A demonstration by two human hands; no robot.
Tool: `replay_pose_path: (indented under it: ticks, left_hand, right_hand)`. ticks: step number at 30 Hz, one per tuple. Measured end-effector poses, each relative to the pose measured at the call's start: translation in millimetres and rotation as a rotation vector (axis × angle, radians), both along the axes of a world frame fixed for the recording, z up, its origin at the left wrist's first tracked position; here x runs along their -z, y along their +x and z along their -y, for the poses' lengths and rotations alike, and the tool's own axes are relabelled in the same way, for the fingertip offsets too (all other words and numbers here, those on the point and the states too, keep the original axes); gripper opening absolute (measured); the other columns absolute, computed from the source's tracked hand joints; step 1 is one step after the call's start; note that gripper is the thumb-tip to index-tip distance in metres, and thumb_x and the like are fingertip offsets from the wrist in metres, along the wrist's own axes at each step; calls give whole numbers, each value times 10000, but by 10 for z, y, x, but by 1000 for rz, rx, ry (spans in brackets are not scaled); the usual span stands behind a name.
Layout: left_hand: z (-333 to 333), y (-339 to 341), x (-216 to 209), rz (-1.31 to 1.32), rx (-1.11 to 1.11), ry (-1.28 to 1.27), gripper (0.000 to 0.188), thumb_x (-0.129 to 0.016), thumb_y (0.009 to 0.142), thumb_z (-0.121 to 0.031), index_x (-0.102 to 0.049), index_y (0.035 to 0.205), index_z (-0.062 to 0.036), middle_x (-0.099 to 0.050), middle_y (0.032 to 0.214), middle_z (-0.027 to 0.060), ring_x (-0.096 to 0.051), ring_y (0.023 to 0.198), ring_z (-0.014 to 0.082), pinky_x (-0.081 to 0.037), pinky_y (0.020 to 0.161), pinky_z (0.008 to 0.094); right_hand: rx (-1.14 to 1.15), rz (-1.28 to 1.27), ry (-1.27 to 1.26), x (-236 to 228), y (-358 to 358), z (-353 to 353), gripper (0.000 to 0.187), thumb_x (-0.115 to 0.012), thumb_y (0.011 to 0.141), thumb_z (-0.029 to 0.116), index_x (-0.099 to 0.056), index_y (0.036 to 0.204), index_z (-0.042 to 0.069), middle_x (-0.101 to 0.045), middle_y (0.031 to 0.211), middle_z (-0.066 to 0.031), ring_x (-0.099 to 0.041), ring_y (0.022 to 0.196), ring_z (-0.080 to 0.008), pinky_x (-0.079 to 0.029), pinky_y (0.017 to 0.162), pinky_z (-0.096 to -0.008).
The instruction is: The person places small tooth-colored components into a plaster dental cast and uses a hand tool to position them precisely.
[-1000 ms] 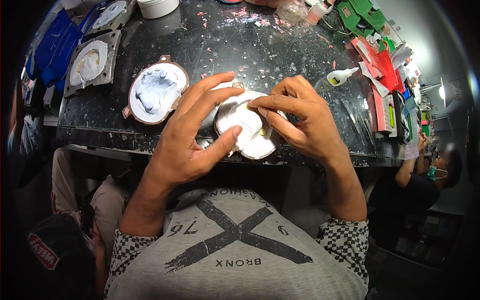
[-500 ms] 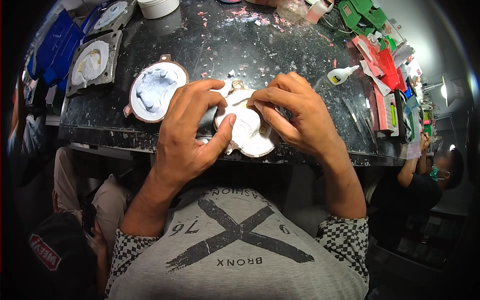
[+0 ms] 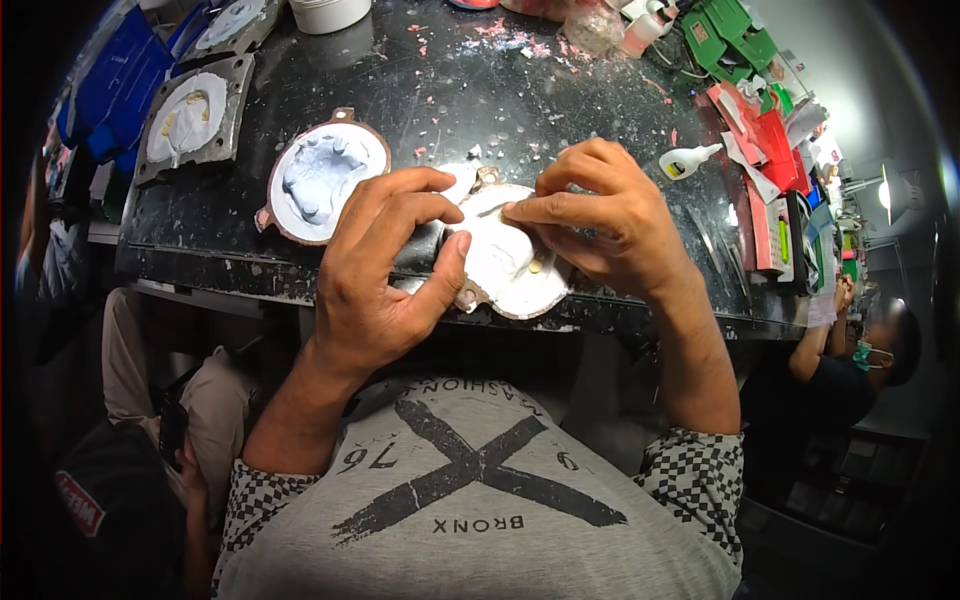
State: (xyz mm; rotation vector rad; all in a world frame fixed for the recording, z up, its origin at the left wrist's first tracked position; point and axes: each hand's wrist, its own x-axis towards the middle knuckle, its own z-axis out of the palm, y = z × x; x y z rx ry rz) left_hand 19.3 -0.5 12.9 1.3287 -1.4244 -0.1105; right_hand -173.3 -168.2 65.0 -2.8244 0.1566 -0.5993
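Observation:
A round dental flask half filled with white plaster [image 3: 532, 292] lies near the table's front edge, between my hands. Its metal rim has lugs, and small yellowish tooth-like pieces show in the plaster. My left hand [image 3: 385, 265] curves at the flask's left side, thumb and fingers apart with nothing between them. Over the right part of the plaster, my right hand [image 3: 615, 220] has its fingers drawn together, the index fingertip at a small yellowish spot. Its thumb tip is hidden, and whatever the fingers pinch cannot be made out.
Left of my hands lies another flask half [image 3: 325, 180] with a bluish-white mould. Beyond it sits a square metal flask [image 3: 190, 120]. A white dropper bottle [image 3: 690, 160] and metal hand tools [image 3: 720, 250] lie at right. A co-worker [image 3: 850, 350] sits far right; another person [image 3: 180, 400] is at lower left.
The view has shifted slightly, so the table things appear further right. My right index finger has straightened along the plaster and its thumb has gone out of sight. My left hand keeps nearly the same pose.

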Motion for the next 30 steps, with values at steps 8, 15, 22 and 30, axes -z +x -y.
replay_pose_path:
  ticks: [8, 15, 22, 30]
  left_hand:
    - [-13, 15, -1, -39, 5, -16, 150, -756, 854, -11, -702, 994, -12, -707, 1160, 175, -674, 1056, 300, -529, 917, 383]
    - [-5, 21, 13, -62, 13, -25, 146, -758, 850, -10, -709, 987, -16, -707, 1156, 176, -678, 1055, 298, -534, 918, 385]
    - [-45, 37, -5, -75, 30, 13, 122, -727, 894, -19, -710, 1011, 10, -704, 1197, 182, -686, 1102, 270, -514, 984, 370]
    - [-24, 43, -22, -76, 34, -7, 139, -745, 853, 2, -714, 988, -6, -708, 1164, 189, -690, 1065, 295, -538, 928, 377]
  right_hand:
    - [-16, -54, 137, -48, 89, 38, 255, -837, 778, 70, -782, 1018, 138, -671, 996, -10, -631, 970, -232, -543, 838, -368]
    - [-29, -46, 101, -65, 93, 100, 254, -861, 760, 97, -793, 994, 170, -670, 987, 0, -631, 940, -219, -549, 821, -360]
    - [-58, -55, 24, -71, 120, 86, 230, -856, 777, 98, -795, 989, 163, -676, 1011, 2, -637, 953, -223, -548, 825, -360]
    - [228, 183, 371, -212, -420, 2, 146, -797, 866, 17, -787, 1000, 73, -672, 1058, -49, -629, 1032, -180, -498, 914, -329]
